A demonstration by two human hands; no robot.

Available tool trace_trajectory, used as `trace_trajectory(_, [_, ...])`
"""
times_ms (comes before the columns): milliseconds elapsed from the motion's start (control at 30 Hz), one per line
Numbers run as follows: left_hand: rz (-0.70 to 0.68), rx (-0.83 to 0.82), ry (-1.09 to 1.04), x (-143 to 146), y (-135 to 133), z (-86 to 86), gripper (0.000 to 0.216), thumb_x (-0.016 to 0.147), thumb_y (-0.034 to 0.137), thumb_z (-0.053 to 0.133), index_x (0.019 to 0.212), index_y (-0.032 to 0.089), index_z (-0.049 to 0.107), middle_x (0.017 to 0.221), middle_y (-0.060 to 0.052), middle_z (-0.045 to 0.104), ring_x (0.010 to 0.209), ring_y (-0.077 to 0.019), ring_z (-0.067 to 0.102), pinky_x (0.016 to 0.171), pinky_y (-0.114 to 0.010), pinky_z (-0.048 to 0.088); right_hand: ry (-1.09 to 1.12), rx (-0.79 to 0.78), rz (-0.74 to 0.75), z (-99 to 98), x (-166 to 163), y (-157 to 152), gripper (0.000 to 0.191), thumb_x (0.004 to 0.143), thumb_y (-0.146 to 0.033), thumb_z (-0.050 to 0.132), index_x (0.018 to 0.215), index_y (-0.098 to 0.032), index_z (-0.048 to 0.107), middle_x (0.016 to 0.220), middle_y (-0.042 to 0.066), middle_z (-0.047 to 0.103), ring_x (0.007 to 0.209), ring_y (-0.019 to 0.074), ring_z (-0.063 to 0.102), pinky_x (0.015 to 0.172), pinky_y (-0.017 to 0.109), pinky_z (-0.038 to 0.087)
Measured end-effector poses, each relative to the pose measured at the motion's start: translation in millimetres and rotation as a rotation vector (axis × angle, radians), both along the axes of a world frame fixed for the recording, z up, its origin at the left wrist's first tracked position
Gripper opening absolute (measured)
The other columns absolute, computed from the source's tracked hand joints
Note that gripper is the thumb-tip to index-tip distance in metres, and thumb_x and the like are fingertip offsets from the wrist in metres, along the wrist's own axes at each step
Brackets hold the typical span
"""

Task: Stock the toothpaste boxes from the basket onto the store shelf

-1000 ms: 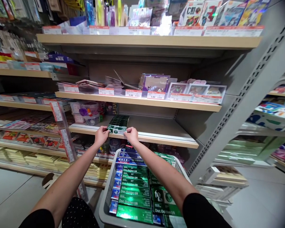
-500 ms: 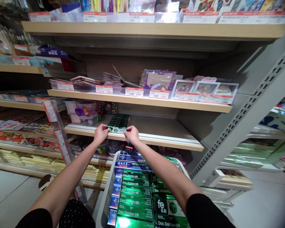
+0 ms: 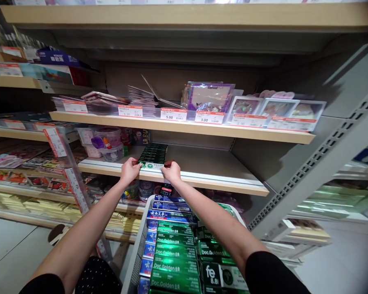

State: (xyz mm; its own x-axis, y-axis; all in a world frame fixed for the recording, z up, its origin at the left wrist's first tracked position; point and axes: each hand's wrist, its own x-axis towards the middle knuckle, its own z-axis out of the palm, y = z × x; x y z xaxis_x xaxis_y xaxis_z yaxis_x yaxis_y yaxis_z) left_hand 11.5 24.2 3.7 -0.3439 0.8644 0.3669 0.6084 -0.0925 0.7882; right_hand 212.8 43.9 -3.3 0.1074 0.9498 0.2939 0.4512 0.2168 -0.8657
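Note:
Dark green toothpaste boxes (image 3: 154, 152) stand in a row, one behind another, on the lower shelf (image 3: 199, 163). My left hand (image 3: 130, 171) pinches the left end of the front box (image 3: 151, 165), fingers closed. At its right end, my right hand (image 3: 171, 172) grips the same box between thumb and fingers. That box rests at the shelf's front edge, its white-and-green face toward me. Below my forearms is a grey basket (image 3: 135, 249) packed with green toothpaste boxes (image 3: 174, 261) and blue ones (image 3: 168, 215).
Clear plastic tubs (image 3: 112, 143) stand left of the row. The shelf above (image 3: 184, 128) overhangs it, bearing price tags, booklets and packaged cards (image 3: 210, 98). A slotted metal upright (image 3: 313, 157) rises at the right. A price-tag strip (image 3: 75, 188) hangs at the left.
The view has moved slightly closer and tilted down, so the upper shelves sit higher and look larger. Both hands stay at the ends of the front box.

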Motion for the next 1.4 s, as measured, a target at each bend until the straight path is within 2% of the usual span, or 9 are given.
trace_trajectory(233, [-0.022, 0.002, -0.05, 6.2, -6.9, -0.7, 0.048, 0.076, 0.029, 0.07, 0.118, 0.016, 0.051, 0.111, -0.014, 0.069, 0.098, -0.0235, 0.07, 0.086, -0.032, 0.053, 0.118, 0.029, 0.039, -4.7, 3.3, -0.9, 0.031, 0.065, -0.023, 0.074, 0.087, -0.02, 0.053, 0.093, 0.006, 0.068, 0.086, 0.0197, 0.067, 0.081, 0.032, 0.054])
trace_trajectory(400, [-0.073, 0.163, -0.244, -0.2, -10.1, -10.5, 0.041, 0.079, 0.027, 0.065, 0.116, 0.016, 0.051, 0.115, -0.016, 0.065, 0.106, -0.0222, 0.066, 0.093, -0.035, 0.053, 0.375, 0.038, 0.224, 0.1, 15.0, -15.3, 0.034, 0.068, -0.021, 0.071, 0.094, -0.021, 0.049, 0.1, 0.005, 0.066, 0.094, 0.016, 0.066, 0.089, 0.032, 0.053])
trace_trajectory(567, [-0.031, 0.461, -0.326, 9.6, -39.0, -28.0, 0.026, 0.084, 0.027, 0.057, 0.108, 0.018, 0.054, 0.113, -0.011, 0.064, 0.111, -0.0194, 0.062, 0.096, -0.036, 0.051, 0.441, 0.104, 0.378, 14.0, 78.5, -67.4, 0.034, 0.072, -0.031, 0.072, 0.098, -0.021, 0.054, 0.102, 0.006, 0.068, 0.099, 0.0176, 0.065, 0.093, 0.038, 0.052])
trace_trajectory(667, [-0.068, 0.445, -0.325, 39.6, -80.6, -33.2, 0.028, 0.087, 0.031, 0.055, 0.111, 0.018, 0.055, 0.118, -0.011, 0.063, 0.112, -0.0195, 0.061, 0.095, -0.034, 0.05, 0.387, 0.138, 0.339, 18.2, 141.0, -108.6, 0.032, 0.075, -0.039, 0.07, 0.098, -0.021, 0.058, 0.104, 0.006, 0.069, 0.102, 0.0195, 0.064, 0.095, 0.039, 0.051])
trace_trajectory(800, [-0.288, 0.183, -0.263, 97.2, -138.1, -38.8, 0.03, 0.088, 0.037, 0.052, 0.111, 0.02, 0.058, 0.114, -0.008, 0.065, 0.105, -0.0194, 0.063, 0.092, -0.032, 0.051, 0.365, 0.195, 0.056, -3.4, 217.7, -149.4, 0.03, 0.077, -0.042, 0.068, 0.098, -0.021, 0.06, 0.105, 0.008, 0.068, 0.1, 0.0218, 0.064, 0.095, 0.042, 0.05])
trace_trajectory(900, [-0.538, -0.016, -0.116, 138.1, -161.5, -42.3, 0.033, 0.085, 0.035, 0.056, 0.115, 0.022, 0.059, 0.121, -0.008, 0.063, 0.11, -0.023, 0.061, 0.095, -0.035, 0.05, 0.292, 0.09, -0.108, -31.6, 248.4, -164.6, 0.03, 0.073, -0.037, 0.069, 0.096, -0.02, 0.062, 0.103, 0.009, 0.067, 0.095, 0.0221, 0.064, 0.094, 0.043, 0.05])
trace_trajectory(1067, [-0.652, -0.063, 0.089, 180.3, -160.5, -49.1, 0.041, 0.087, 0.031, 0.053, 0.127, 0.024, 0.055, 0.132, -0.008, 0.058, 0.12, -0.0251, 0.056, 0.102, -0.039, 0.045, 0.208, -0.18, 0.046, -57.3, 253.4, -172.6, 0.042, 0.066, -0.019, 0.067, 0.108, -0.021, 0.06, 0.112, 0.008, 0.065, 0.1, 0.0204, 0.063, 0.091, 0.037, 0.051])
trace_trajectory(1233, [-0.726, -0.083, 0.035, 195.3, -148.1, -63.9, 0.045, 0.087, 0.032, 0.055, 0.131, 0.023, 0.053, 0.133, -0.007, 0.058, 0.118, -0.0232, 0.058, 0.099, -0.036, 0.047, 0.315, -0.207, 0.076, -71.1, 248.0, -171.5, 0.057, 0.064, -0.013, 0.062, 0.12, -0.02, 0.052, 0.113, 0.008, 0.064, 0.107, 0.0198, 0.061, 0.089, 0.034, 0.052])
trace_trajectory(1400, [-0.626, -0.079, 0.012, 198.7, -147.3, -72.8, 0.041, 0.084, 0.037, 0.06, 0.122, 0.023, 0.06, 0.119, -0.007, 0.067, 0.108, -0.0243, 0.063, 0.096, -0.037, 0.049, 0.374, -0.131, 0.129, -90.6, 245.4, -171.4, 0.058, 0.068, -0.017, 0.065, 0.124, -0.023, 0.051, 0.119, 0.008, 0.063, 0.108, 0.0196, 0.062, 0.089, 0.035, 0.053])
